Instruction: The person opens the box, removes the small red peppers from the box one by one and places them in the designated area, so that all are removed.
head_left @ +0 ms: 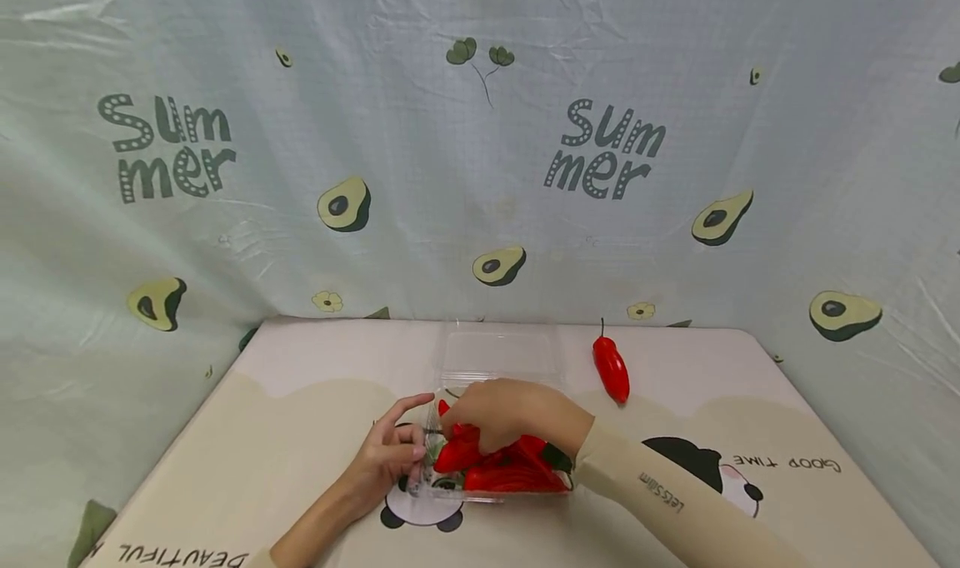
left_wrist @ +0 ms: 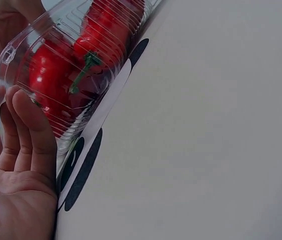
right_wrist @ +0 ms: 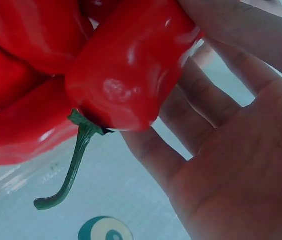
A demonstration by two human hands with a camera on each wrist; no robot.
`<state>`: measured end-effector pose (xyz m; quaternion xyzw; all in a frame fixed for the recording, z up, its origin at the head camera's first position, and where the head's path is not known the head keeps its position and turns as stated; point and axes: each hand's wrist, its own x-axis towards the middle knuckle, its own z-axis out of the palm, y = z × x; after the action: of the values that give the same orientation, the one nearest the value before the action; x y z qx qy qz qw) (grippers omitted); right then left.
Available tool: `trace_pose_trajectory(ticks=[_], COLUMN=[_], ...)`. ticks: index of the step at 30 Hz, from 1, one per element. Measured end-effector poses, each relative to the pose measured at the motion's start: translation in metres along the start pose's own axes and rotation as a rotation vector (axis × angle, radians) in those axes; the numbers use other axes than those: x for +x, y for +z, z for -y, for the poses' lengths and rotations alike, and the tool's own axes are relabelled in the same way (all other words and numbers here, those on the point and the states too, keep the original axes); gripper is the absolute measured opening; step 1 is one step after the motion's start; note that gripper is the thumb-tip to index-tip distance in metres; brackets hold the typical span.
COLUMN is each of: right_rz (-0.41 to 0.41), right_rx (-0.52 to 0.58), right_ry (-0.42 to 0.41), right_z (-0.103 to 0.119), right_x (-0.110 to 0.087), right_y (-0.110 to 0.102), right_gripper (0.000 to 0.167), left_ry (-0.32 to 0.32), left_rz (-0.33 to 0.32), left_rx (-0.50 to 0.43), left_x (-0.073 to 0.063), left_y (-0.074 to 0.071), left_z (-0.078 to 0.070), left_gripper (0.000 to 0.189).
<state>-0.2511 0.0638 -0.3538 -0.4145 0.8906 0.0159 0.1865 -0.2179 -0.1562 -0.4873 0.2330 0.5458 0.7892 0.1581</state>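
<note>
Head view: the right hand (head_left: 498,414) curls its fingers round a glossy red, green-stemmed pepper (right_wrist: 126,70) in a clear plastic box (head_left: 517,498); settle it gently while the left hand (head_left: 384,458), fingers loosely bent, braces the box.

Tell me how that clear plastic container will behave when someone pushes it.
The clear plastic container probably flexes under pressure, since its walls look thin and ribbed. The red peppers inside likely steady it against tipping. Its lid, open at the far side, may flap about.

pale printed tabletop (head_left: 300,418) — open clear box (head_left: 498,360), one red pepper (head_left: 611,370) apart
</note>
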Motion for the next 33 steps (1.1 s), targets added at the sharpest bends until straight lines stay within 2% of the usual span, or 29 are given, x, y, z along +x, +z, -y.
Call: trace_pose_trajectory(ticks=[6,13,26,33], right_rz=[-0.036,-0.089,-0.162,-0.231], right_rx=[0.032,0.052,0.101,0.174], right_ry=[-0.032,-0.028,-0.067,-0.064], right_z=[-0.004,-0.007,-0.012,-0.021], right_x=[-0.008,-0.016,-0.029,-0.038], right_y=[-0.003,-0.011,-0.025,-0.031], right_gripper=[0.045,0.046,0.047,0.062], left_ry=[-0.016,-0.02,-0.025,-0.029], left_rz=[-0.015,-0.017,-0.025,-0.032], left_rx=[0.02,0.031,0.03,0.037], left_x=[-0.003,-0.002,-0.002,-0.001], left_y=[0.001,0.0,0.001,0.001], left_z=[0.0,0.0,-0.001,-0.001], left_gripper=[0.067,0.068,0.067,0.063])
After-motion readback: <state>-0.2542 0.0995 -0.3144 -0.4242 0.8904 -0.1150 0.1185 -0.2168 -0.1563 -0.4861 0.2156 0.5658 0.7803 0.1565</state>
